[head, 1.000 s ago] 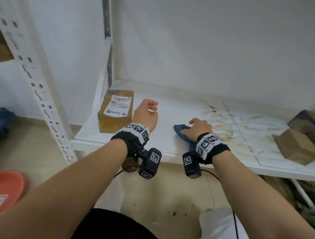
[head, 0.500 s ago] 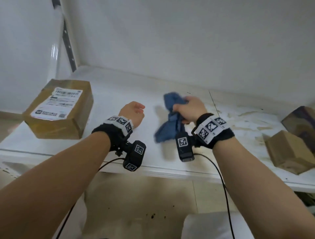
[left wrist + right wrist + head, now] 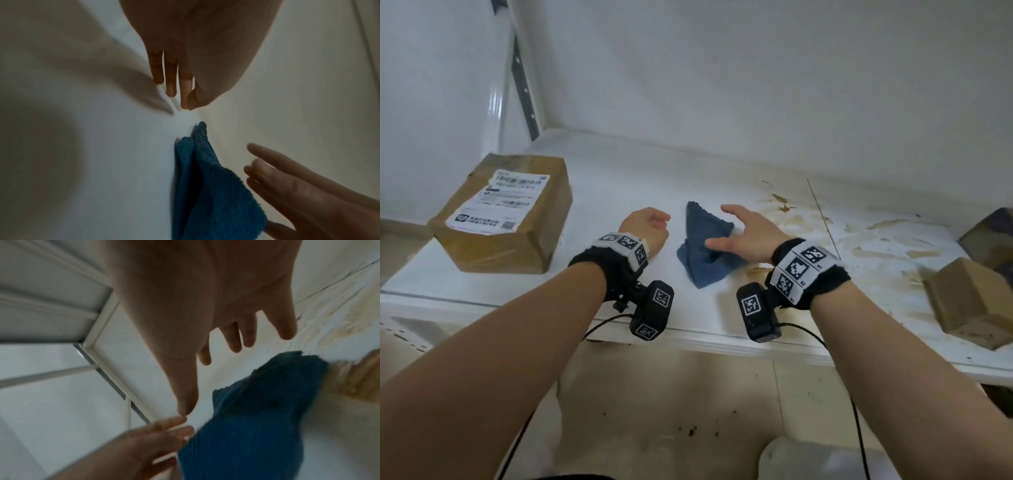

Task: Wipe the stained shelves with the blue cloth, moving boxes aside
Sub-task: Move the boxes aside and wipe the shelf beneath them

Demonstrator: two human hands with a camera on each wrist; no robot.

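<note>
The right hand [image 3: 751, 236] hovers over the shelf [image 3: 599, 192] with its fingers [image 3: 732, 209] spread and straight, gripping nothing; the blue cloth [image 3: 703, 250] lies just to their left, partly under the thumb side of the palm, though whether skin touches fabric cannot be told from the head view; in the right wrist view the cloth [image 3: 257, 410] sits below and apart from the fingertips [image 3: 286, 331], so they look lifted off it. The cloth is bunched into a rough cone, its long axis running from the front edge of the shelf towards the back wall, point away from the person; the left hand [image 3: 645, 231] rests just beside it on the other side, fingers [image 3: 170, 78] loosely curled and holding nothing. So the cloth lies between the two hands, the right one being the nearer, by my reckoning; a short drop down and leftward should put the fingers on it.

Further out, the brown stains [image 3: 784, 205] begin right of the cloth and spread across the shelf to the right; wiping would mean carrying the cloth that way. A labelled cardboard box [image 3: 503, 216] stands well apart on the clean left part; two smaller boxes [image 3: 969, 301] sit at the far right on stained board and probably have to be shifted before that end can be reached.
</note>
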